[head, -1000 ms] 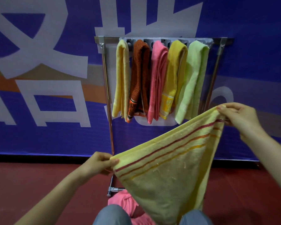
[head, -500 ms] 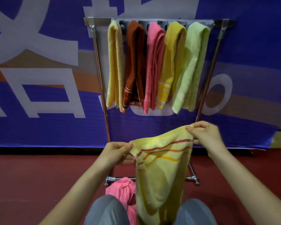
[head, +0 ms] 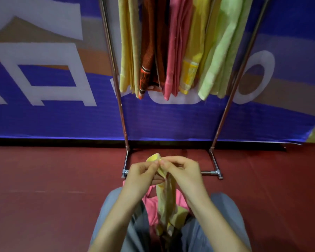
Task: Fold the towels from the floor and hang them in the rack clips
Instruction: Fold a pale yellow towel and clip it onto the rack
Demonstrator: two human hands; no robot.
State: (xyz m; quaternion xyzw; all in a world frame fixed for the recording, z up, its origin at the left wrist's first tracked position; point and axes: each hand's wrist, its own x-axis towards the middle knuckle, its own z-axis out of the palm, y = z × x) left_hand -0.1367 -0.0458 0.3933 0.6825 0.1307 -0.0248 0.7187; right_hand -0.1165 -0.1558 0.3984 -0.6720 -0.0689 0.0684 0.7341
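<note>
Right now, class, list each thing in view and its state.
Held towel: folded narrow, hanging from both hands.
Left hand: pinching its top.
Right hand: pinching its top.
Pink towel: crumpled on floor.
Rack: upright.
Hung towels: five, hanging.

The large white characters on the blue banner are cropped, unreadable.

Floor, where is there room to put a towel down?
The red floor is bare left of the rack, below the banner, and right of it too. The middle is crowded: the left hand and right hand pinch the yellow towel above a pink towel.
</note>
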